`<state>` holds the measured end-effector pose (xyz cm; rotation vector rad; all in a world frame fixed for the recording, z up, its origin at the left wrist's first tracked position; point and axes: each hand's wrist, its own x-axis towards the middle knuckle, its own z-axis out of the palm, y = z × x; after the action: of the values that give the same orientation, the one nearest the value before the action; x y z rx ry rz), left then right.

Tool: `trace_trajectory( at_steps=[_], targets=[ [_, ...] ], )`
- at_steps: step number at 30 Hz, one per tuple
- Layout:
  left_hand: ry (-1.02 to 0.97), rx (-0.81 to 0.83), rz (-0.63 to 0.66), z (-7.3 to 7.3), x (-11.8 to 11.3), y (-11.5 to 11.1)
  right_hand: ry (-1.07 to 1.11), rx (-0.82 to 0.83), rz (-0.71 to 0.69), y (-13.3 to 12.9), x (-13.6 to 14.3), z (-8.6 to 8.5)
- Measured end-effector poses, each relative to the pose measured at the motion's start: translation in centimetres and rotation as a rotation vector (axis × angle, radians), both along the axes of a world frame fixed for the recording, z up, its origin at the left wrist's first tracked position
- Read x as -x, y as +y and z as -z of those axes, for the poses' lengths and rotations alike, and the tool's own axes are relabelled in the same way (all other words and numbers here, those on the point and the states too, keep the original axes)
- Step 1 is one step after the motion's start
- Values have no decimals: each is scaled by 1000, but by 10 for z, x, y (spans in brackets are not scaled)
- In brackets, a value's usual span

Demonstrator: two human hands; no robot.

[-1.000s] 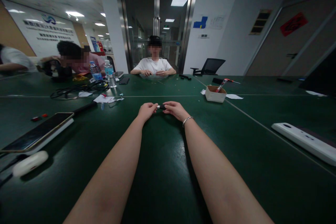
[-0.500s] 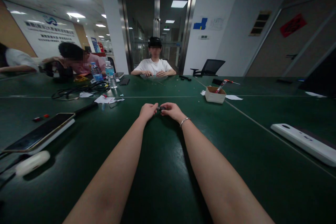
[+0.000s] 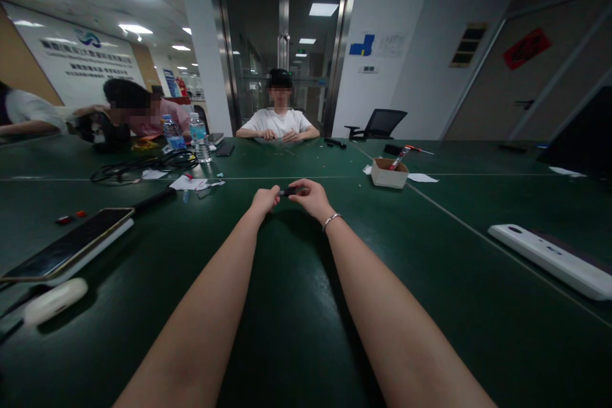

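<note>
Both of my arms reach forward over the dark green table point(image 3: 296, 306). Between my hands is a small dark stick-shaped object point(image 3: 286, 192), too small in the picture for its kind to show. My left hand point(image 3: 264, 201) pinches its left end with closed fingers. On the other end, the thumb and fingers of my right hand point(image 3: 313, 199) are closed, covering part of it. A silver bracelet point(image 3: 331, 222) circles my right wrist.
To the left lie a phone point(image 3: 71, 239), a white rounded gadget point(image 3: 56, 301), black cables point(image 3: 138, 169) and bottles point(image 3: 199, 140). At right stand a small open box point(image 3: 389, 175) and a long white device point(image 3: 549, 258). A person point(image 3: 278, 121) sits opposite.
My right hand has lifted a little and its fingers are more arched. More of the dark object shows between my hands. The whole view has shifted slightly.
</note>
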<state>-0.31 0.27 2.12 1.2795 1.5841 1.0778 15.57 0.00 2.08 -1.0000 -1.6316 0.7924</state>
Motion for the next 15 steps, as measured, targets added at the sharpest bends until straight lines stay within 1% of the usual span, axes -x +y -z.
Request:
trace_trajectory(
  at_steps=[3, 5, 7, 8, 9, 12, 15],
  targets=[
    [-82, 17, -21, -1, 2, 0, -42, -120, 39, -4, 7, -5],
    [-99, -9, -37, 2, 4, 0, -41, -128, 33, -4, 9, -6],
    [-66, -79, -35, 8, 5, 0, 9, -48, 3, -2, 9, -4],
    [-34, -132, 1, 11, 5, 0, 52, 21, -13, -1, 8, -2],
    [-5, -194, 63, 14, 5, 0, 93, 97, -20, 1, 6, 0],
    [42, -325, 189, 21, 2, -1, 166, 266, -5, 6, -3, 7],
    [9, -422, 238, 21, -2, -4, 208, 332, -10, 7, -11, 11]
  ],
)
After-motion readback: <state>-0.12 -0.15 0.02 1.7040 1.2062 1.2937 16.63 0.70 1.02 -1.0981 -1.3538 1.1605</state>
